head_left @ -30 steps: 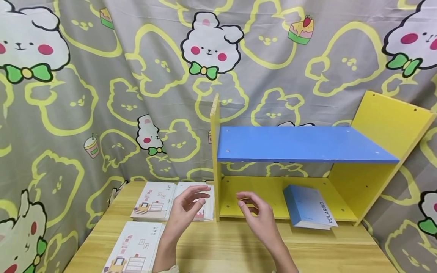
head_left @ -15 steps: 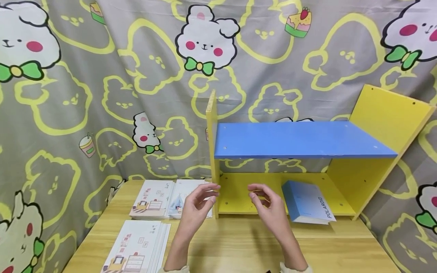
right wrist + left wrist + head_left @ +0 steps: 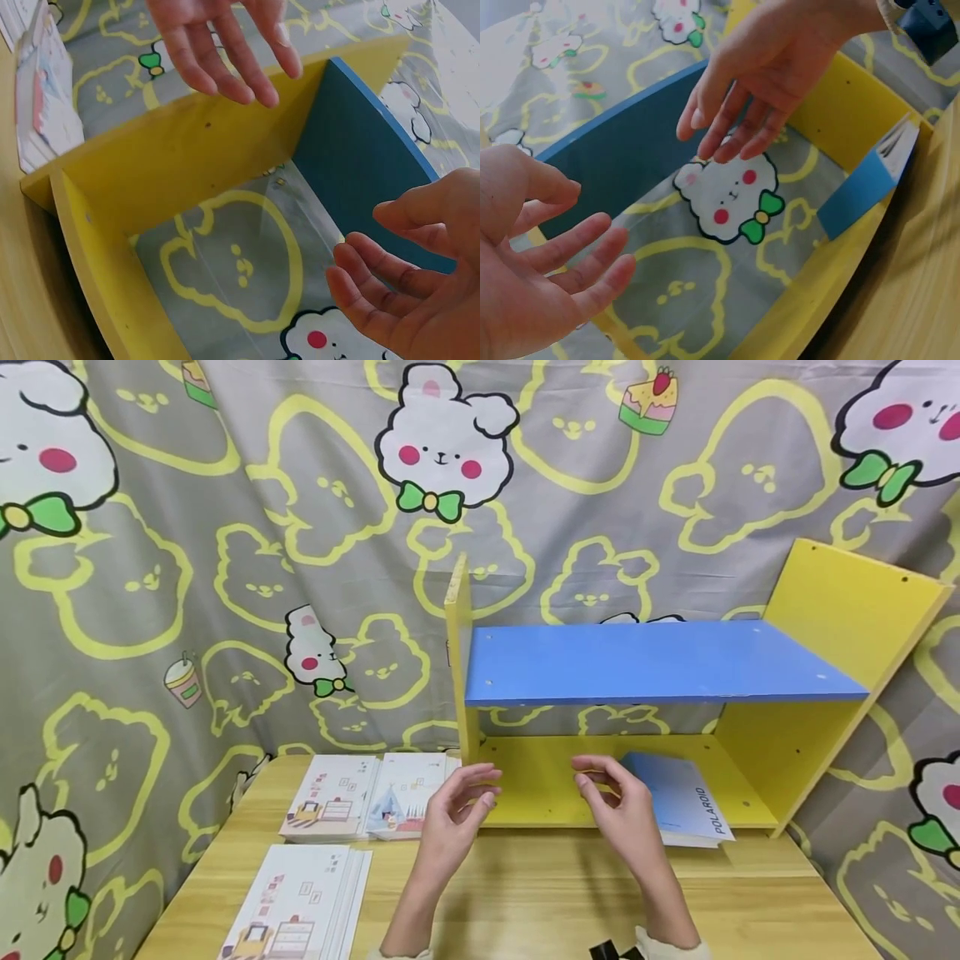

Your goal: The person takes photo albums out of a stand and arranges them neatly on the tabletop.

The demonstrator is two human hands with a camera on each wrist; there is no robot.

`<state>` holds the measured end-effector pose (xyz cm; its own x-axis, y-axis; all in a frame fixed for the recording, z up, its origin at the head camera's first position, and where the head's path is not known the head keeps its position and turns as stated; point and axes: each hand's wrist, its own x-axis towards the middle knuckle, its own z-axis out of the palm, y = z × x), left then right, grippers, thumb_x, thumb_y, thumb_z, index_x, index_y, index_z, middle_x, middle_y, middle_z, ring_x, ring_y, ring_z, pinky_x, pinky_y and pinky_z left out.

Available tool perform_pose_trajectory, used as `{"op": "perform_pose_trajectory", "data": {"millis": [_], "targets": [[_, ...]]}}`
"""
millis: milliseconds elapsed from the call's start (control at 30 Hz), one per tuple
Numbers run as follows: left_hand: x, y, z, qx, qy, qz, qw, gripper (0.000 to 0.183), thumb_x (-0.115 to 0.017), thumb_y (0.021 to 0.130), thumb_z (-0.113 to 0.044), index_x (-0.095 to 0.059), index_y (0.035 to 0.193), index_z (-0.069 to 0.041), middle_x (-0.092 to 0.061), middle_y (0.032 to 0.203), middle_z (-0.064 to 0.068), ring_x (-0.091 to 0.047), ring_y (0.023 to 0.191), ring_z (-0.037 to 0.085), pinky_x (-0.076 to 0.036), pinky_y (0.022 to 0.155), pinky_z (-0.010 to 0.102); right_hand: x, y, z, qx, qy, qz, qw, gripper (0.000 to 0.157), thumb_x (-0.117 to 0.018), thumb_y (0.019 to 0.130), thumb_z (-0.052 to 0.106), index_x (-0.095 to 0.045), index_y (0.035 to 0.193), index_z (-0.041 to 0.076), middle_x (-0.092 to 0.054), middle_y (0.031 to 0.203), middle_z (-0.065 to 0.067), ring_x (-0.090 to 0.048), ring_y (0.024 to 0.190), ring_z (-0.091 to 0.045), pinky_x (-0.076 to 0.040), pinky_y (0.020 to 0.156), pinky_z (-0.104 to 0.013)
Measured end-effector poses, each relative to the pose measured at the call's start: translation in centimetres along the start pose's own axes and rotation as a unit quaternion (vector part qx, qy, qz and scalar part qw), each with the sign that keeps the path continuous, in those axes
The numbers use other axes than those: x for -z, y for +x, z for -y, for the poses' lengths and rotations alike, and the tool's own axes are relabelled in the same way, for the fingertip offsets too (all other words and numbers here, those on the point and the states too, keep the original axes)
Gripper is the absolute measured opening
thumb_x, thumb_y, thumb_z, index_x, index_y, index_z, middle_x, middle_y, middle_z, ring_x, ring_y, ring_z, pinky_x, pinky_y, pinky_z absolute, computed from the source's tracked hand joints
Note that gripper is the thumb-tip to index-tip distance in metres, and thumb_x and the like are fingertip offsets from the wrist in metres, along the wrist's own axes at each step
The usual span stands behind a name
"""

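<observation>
In the head view my left hand (image 3: 453, 818) hovers in front of the left end of a yellow shelf unit with a blue middle board (image 3: 660, 662). My right hand (image 3: 618, 802) hovers farther right, overlapping a blue book marked POLAROID (image 3: 690, 802) that lies on the yellow bottom board (image 3: 536, 777). Both hands hold nothing, and their fingers are loosely curved toward each other. The left wrist view shows the blue book (image 3: 862, 184) beyond the right hand (image 3: 769, 75). From the right wrist, the left hand (image 3: 225, 45) appears beside the yellow side panel (image 3: 217, 142).
Stacks of white illustrated booklets lie on the wooden table, left of the shelf: one at the front (image 3: 288, 902), two behind, a left one (image 3: 330, 793) and a right one (image 3: 408, 789). A patterned grey curtain (image 3: 337, 610) hangs behind. A black object (image 3: 603, 950) shows at the right wrist.
Both hands have moved to the right across the front of the shelf, with the right hand now overlapping the blue book. The head view has shifted slightly. Booklets and book stay in place.
</observation>
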<state>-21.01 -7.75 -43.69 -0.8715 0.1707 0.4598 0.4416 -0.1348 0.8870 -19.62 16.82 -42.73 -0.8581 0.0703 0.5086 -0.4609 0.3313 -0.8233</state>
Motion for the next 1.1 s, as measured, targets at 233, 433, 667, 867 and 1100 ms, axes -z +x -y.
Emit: {"op": "perform_pose_trajectory", "data": {"millis": [233, 433, 667, 867, 1100], "targets": [[-0.8, -0.4, 0.4, 0.014, 0.002, -0.002, 0.9999, 0.035, -0.065, 0.099, 0.001, -0.063, 0.132, -0.008, -0.068, 0.126, 0.013, -0.066, 0.112, 0.034, -0.059, 0.092, 0.039, 1.6, -0.1, -0.4, -0.012, -0.034, -0.006, 0.999, 0.021, -0.065, 0.102, 0.011, -0.069, 0.123, 0.010, -0.070, 0.117, -0.002, -0.068, 0.103, -0.015, -0.058, 0.081, -0.023], [-2.4, -0.5, 0.7, 0.023, -0.007, 0.022, 0.9995, 0.033, -0.063, 0.100, 0.000, -0.062, 0.132, -0.007, -0.066, 0.127, 0.018, -0.066, 0.111, 0.034, -0.059, 0.091, 0.040, 3.2, -0.3, -0.9, -0.028, -0.056, -0.016, 0.998, 0.021, -0.063, 0.104, 0.013, -0.069, 0.124, 0.008, -0.069, 0.117, -0.007, -0.067, 0.100, -0.013, -0.057, 0.081, -0.019], [-4.3, 0.1, 1.4, 0.023, -0.018, 0.030, 0.9991, 0.032, -0.064, 0.099, 0.001, -0.063, 0.130, -0.003, -0.066, 0.126, 0.019, -0.067, 0.108, 0.035, -0.060, 0.089, 0.041, 4.7, -0.4, -1.2, -0.038, -0.060, -0.022, 0.997, 0.024, -0.062, 0.104, 0.014, -0.067, 0.126, 0.006, -0.067, 0.122, -0.014, -0.063, 0.105, -0.007, -0.055, 0.081, -0.015], [-5.6, 0.3, 2.3, 0.035, -0.028, 0.032, 0.9985, 0.031, -0.064, 0.098, 0.001, -0.063, 0.129, -0.003, -0.066, 0.125, 0.018, -0.067, 0.110, 0.036, -0.060, 0.090, 0.035, 5.7, -0.6, -1.8, -0.049, -0.077, -0.025, 0.996, 0.026, -0.062, 0.104, 0.016, -0.066, 0.128, 0.005, -0.066, 0.123, -0.014, -0.061, 0.105, -0.003, -0.054, 0.080, -0.014], [-7.3, 0.6, 3.3, 0.048, -0.035, 0.045, 0.9972, 0.031, -0.065, 0.098, -0.002, -0.064, 0.129, -0.003, -0.065, 0.126, 0.021, -0.061, 0.114, 0.047, -0.058, 0.094, 0.036, 7.1, -0.9, -2.3, -0.045, -0.083, -0.029, 0.995, 0.028, -0.061, 0.104, 0.016, -0.065, 0.129, 0.002, -0.064, 0.125, -0.017, -0.059, 0.104, 0.001, -0.051, 0.083, -0.010]]}}
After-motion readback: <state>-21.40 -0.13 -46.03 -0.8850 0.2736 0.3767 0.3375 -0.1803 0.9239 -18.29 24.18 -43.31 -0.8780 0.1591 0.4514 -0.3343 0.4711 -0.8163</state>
